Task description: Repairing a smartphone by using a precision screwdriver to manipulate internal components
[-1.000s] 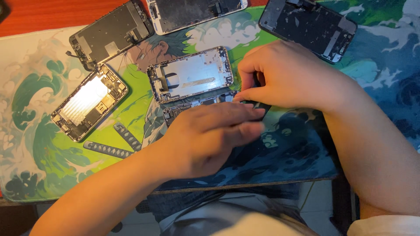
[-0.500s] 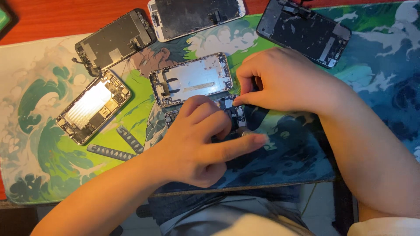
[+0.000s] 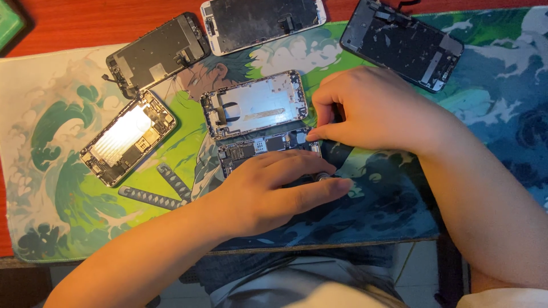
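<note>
An empty silver phone housing [image 3: 255, 104] lies open side up in the middle of the printed desk mat [image 3: 51, 188]. Just below it sits a dark logic board [image 3: 251, 149]. My left hand [image 3: 274, 191] lies flat over the board's lower part, fingers stretched to the right, a small round part by its fingertips [image 3: 324, 177]. My right hand [image 3: 377, 111] is curled beside the housing's right end, fingertips pinching at the board's right end; what it pinches is hidden.
A phone housing with a silver battery [image 3: 127, 137] lies at the left. Three detached screen assemblies [image 3: 158, 54], [image 3: 262, 18], [image 3: 402, 43] lie along the back. A green object [image 3: 8, 23] sits at the top left corner on the red table.
My left hand has opened from a curled pose and now lies flat with fingers stretched right. My right hand stays at the board's right end.
</note>
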